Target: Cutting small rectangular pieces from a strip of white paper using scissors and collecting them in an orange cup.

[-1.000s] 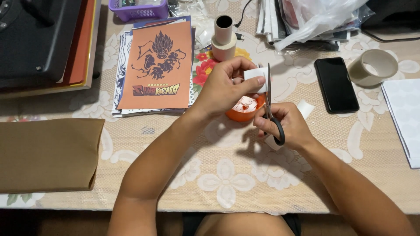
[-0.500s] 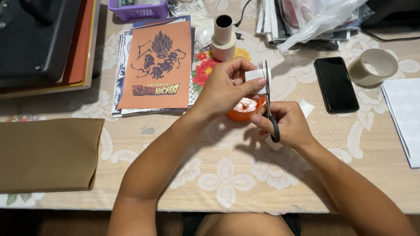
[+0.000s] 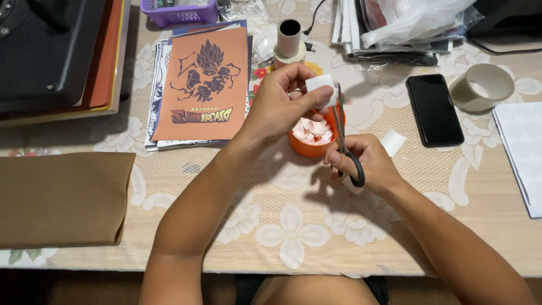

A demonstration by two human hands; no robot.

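1. My left hand (image 3: 279,104) pinches a small white paper piece (image 3: 319,89) between thumb and fingers (image 3: 305,73), closed tight on its left edge, so the paper sticks out to the right of my fingertips.
2. My right hand (image 3: 367,166) grips the black-handled scissors (image 3: 345,144), fingers threaded through the loops; the blades point up and away from me and meet the right edge of the paper.
3. Directly under the paper and blades sits a small round orange plastic bowl (image 3: 302,148) with white paper cuttings inside.
4. A loose white paper scrap (image 3: 393,142) lies on the table just right of my right hand.
5. Farther right lie a black smartphone (image 3: 434,109), face up, and a beige roll of tape (image 3: 481,86).
6. Behind my left hand stands a cream cardboard tube (image 3: 289,38); to its left rests a stack of prints topped by an orange sheet with a black cartoon figure (image 3: 200,85).
7. A brown paper envelope (image 3: 62,197) lies at the near left on the lace-covered table (image 3: 282,237).
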